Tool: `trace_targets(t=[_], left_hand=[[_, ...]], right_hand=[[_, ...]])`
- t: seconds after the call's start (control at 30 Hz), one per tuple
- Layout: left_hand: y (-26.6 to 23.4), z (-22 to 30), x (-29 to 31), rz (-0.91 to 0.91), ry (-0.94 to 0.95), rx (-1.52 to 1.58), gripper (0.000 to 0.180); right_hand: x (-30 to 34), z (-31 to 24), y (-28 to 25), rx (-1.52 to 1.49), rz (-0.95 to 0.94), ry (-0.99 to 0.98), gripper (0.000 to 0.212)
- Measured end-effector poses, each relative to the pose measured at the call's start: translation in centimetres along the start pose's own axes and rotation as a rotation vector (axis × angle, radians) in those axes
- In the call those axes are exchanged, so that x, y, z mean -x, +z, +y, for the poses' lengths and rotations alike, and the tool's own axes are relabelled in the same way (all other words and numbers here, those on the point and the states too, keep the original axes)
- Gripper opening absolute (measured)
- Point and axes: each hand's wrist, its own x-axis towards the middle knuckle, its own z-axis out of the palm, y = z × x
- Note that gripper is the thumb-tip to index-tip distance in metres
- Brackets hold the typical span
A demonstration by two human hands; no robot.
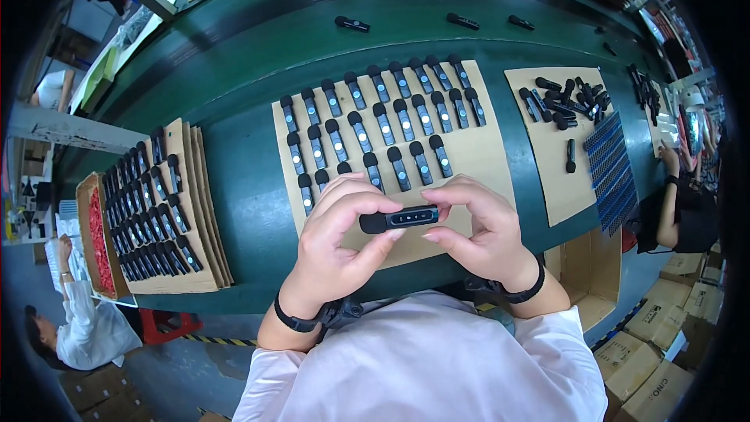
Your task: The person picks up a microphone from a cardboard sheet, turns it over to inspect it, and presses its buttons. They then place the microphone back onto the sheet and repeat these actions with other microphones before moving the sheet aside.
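Observation:
Between my two hands a small black wireless microphone (412,217) lies level, its foam cap to the left and its face with small light marks toward me. My left hand (337,236) pinches the foam-cap end between thumb and fingers. The other end is gripped by the thumb and fingertips of my right hand (486,233). Just beyond my hands, a cardboard sheet (474,152) carries several rows of similar microphones, foam caps pointing away from me. My hands partly hide the nearest row.
At left, stacked cardboard sheets (205,211) hold more microphones, beside a box of red pieces (97,234). At right, another sheet (551,180) bears a loose pile of microphones (574,100) and a blue-black grid (613,164). Single microphones (352,24) lie on the green belt (258,62). People work both sides.

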Motion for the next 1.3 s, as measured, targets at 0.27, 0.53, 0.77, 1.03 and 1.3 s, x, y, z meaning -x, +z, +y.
trace_targets(t=[0.27,0.53,0.77,1.03,1.3], left_hand=[[0.2,-0.2,-0.2,-0.028,0.047,-0.026,0.033],[0.6,-0.1,0.9,-0.087,-0.057,-0.357,0.047],[1.0,-0.3,4.6,-0.487,0.005,-0.552,0.049],[1.2,-1.2,6.4,-0.645,0.094,-0.625,0.054],[1.1,-1.2,6.6,-0.663,0.044,-0.622,0.052]], right_hand=[[0.7,0.5,0.0,-0.191,-0.022,0.178,0.033],[0.6,1.0,-2.4,0.101,0.040,0.293,0.026],[2.0,4.9,-6.3,0.907,0.033,-0.052,0.027],[4.0,6.3,-5.8,0.993,-0.119,-0.118,0.025],[1.9,7.2,-5.9,1.010,-0.150,-0.153,0.024]])
